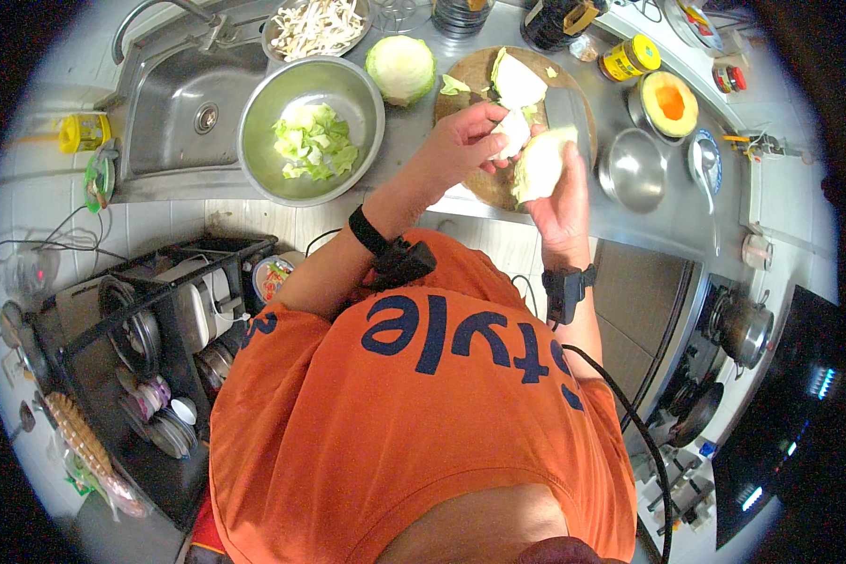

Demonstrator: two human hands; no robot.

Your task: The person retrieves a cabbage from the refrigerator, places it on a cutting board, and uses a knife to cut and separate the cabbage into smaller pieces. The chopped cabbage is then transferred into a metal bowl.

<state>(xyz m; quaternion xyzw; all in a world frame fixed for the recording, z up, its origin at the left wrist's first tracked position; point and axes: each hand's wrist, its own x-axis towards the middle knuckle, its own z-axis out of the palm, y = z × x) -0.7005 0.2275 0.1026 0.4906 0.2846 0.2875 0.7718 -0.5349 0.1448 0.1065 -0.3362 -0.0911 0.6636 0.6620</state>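
My right hand (565, 194) grips a cut cabbage wedge (541, 166) over the near part of a round wooden cutting board (490, 187). Beside it, my left hand (471, 137) has a pale piece of cabbage (513, 132) between its fingers, close against the wedge. Another cabbage wedge (518, 81) lies at the board's far side, with a loose leaf scrap (454, 85) to its left. A cleaver blade (569, 113) rests on the board's right part; its handle cannot be made out. Torn cabbage leaves (315, 141) lie in a large steel bowl (254, 134) left of the board, near a larger cabbage (400, 70).
A steel sink (176, 120) is at the left. Sliced mushrooms (317, 27) fill a bowl behind the large one. Right of the board stand a yellow-lidded jar (629, 58), a hollowed squash (670, 104), a steel bowl (633, 170) and a spoon (708, 166) on a small dish.
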